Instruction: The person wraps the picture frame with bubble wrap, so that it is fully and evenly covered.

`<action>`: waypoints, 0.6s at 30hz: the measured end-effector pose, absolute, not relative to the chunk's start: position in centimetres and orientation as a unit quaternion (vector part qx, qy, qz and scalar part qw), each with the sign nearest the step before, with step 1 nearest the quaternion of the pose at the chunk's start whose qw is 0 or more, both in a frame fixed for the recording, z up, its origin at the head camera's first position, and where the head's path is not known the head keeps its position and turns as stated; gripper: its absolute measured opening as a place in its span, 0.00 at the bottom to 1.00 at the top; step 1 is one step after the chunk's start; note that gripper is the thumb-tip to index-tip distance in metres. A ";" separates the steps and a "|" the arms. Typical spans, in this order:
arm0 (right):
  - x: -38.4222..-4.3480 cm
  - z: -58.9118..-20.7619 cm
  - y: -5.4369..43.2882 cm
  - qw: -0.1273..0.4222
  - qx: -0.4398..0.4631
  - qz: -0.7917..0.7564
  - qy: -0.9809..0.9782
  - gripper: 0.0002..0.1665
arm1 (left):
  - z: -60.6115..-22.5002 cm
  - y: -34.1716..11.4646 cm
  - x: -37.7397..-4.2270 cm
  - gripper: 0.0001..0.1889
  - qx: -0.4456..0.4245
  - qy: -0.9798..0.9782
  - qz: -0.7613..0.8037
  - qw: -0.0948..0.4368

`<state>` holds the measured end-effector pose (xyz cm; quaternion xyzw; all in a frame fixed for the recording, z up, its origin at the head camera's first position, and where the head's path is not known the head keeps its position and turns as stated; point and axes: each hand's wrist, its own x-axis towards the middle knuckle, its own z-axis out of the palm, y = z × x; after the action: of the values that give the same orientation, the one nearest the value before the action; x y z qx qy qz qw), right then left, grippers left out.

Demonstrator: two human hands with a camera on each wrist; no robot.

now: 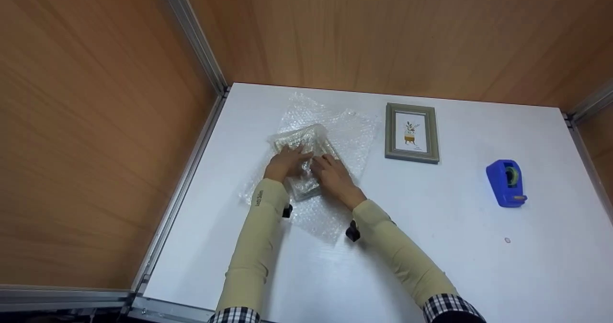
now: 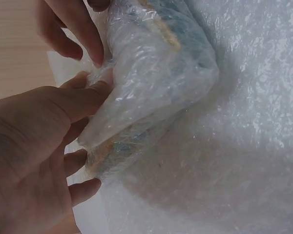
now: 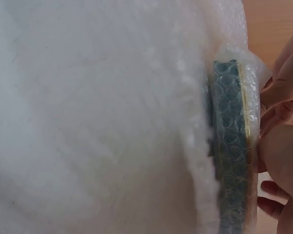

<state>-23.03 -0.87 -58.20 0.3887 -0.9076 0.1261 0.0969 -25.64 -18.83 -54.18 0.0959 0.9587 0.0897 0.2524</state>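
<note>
A flat, framed-looking object with a teal-green side and a thin gold line lies in clear bubble wrap, left of the table's middle. My left hand is at the near-left part of the bundle. Its thumb and fingers pinch the folded edge of the wrap in the left wrist view. My right hand lies along the bundle's right side, its loosely bent fingers touching the wrap close to the left thumb. Plastic layers blur the wrapped object's face. More bubble wrap spreads flat underneath.
A grey-green picture frame with a plant drawing lies right of the wrap on the white table. Farther right stands a blue tape dispenser; a small clear scrap lies nearer. Wooden panels border the table's back and left.
</note>
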 end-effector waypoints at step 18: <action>-23.2 -57.4 -1.1 0.100 0.421 0.123 -0.893 0.17 | -53.3 -18.6 -25.3 0.37 0.091 0.956 0.101 0.258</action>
<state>-23.19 -1.10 -57.36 0.4207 -0.8933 0.1227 0.1000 -25.34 -18.61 -53.33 0.0912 0.9564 0.1013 0.2582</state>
